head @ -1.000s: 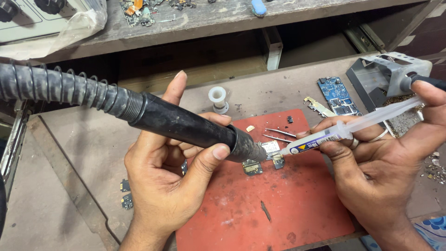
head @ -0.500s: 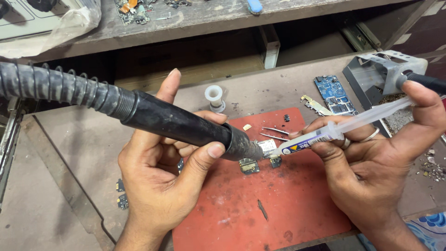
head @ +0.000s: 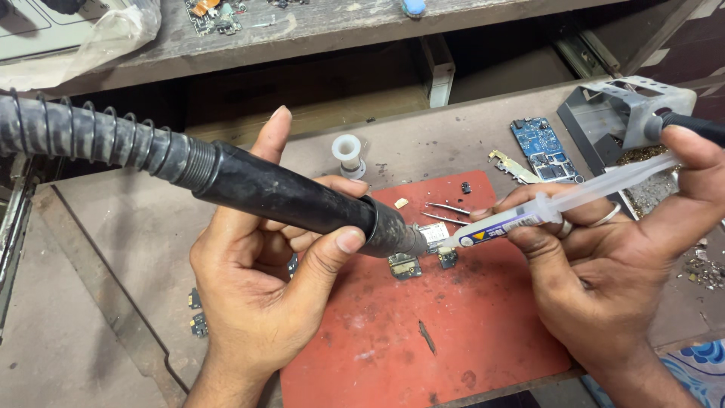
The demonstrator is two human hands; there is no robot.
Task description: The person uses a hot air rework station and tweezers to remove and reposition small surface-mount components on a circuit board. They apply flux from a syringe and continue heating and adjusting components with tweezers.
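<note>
A single head-worn camera looks steeply down from close above the workbench (head: pixel 453 143). The red mat (head: pixel 453 340) fills lower centre, a shelf edge (head: pixel 302 38) crosses the top of the frame.

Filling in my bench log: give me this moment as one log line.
left hand: holds black hot-air wand | right hand: holds syringe | both tips at small chip | surface: red mat

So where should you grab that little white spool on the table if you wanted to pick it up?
Probably by the narrow middle of the white spool, pinching from above with two fingers. It stands upright on the brown table, with wider rims at top and bottom, so fingers would catch under the top rim. It stands clear of the left hand and the black hose tool.
</note>
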